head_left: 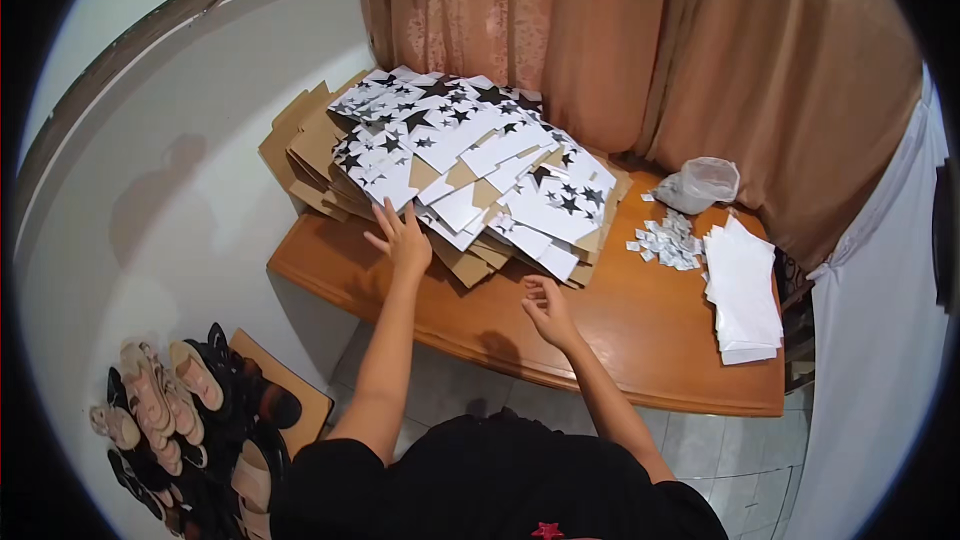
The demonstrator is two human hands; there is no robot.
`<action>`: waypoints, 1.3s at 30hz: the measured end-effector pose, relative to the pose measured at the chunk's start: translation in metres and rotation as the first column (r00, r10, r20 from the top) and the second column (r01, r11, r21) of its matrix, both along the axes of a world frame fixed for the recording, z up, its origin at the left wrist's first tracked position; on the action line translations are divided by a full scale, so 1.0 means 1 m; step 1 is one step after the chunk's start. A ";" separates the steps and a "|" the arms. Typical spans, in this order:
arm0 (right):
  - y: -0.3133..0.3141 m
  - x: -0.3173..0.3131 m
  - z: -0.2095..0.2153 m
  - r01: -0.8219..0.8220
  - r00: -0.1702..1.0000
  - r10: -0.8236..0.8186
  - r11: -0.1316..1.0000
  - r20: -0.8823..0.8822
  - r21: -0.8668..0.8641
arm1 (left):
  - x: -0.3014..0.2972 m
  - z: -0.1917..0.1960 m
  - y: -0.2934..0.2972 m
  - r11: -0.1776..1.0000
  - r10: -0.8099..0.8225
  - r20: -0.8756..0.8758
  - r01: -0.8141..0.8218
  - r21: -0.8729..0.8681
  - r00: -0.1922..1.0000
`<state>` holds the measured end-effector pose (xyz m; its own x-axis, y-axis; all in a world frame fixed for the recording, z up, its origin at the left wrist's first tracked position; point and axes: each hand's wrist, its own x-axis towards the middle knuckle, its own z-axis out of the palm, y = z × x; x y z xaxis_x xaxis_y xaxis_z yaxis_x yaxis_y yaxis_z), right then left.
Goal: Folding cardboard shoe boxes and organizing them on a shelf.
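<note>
- Head view: our left hand (403,240) lies flat on the edge of the card pile (470,175), fingers apart – star-printed sheets heaped at the back of the bench (620,340).
- Our right hand (545,308) hovers just beside, fingers loosely curled, empty.
- We judge the slanted heap could slide – a careless tug would cause it.

The lower sheets in the heap of star-printed flat boxes (470,170) are buried under the top ones. The small white packets (668,240) are too tiny to identify. The footwear pile (180,410) runs off the lower edge.
</note>
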<state>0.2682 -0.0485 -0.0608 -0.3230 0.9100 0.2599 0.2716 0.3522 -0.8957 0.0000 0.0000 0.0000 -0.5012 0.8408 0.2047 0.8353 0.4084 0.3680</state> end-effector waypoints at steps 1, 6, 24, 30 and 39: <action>-0.001 -0.001 0.004 0.005 1.000 -0.004 1.000 -0.029 0.012 | -0.009 -0.007 0.007 0.997 -0.041 -0.063 0.046 0.066 0.997; 0.069 -0.065 0.020 0.010 0.988 -0.011 1.000 -0.152 -0.007 | -0.090 0.016 0.074 0.983 -0.176 -0.325 0.184 -0.006 0.929; 0.126 -0.075 0.021 0.055 0.988 -0.066 0.995 -0.143 -0.078 | -0.086 0.087 0.087 0.316 -0.416 0.028 0.116 0.942 0.909; 0.137 -0.052 0.043 0.316 0.930 -0.310 0.949 -0.196 -0.004 | -0.049 0.097 0.083 0.072 -0.502 0.007 0.034 0.997 0.865; 0.112 -0.006 0.036 0.587 0.788 -0.590 0.806 -0.176 -0.071 | 0.056 0.115 0.035 -0.163 -0.811 0.036 -0.286 0.944 0.583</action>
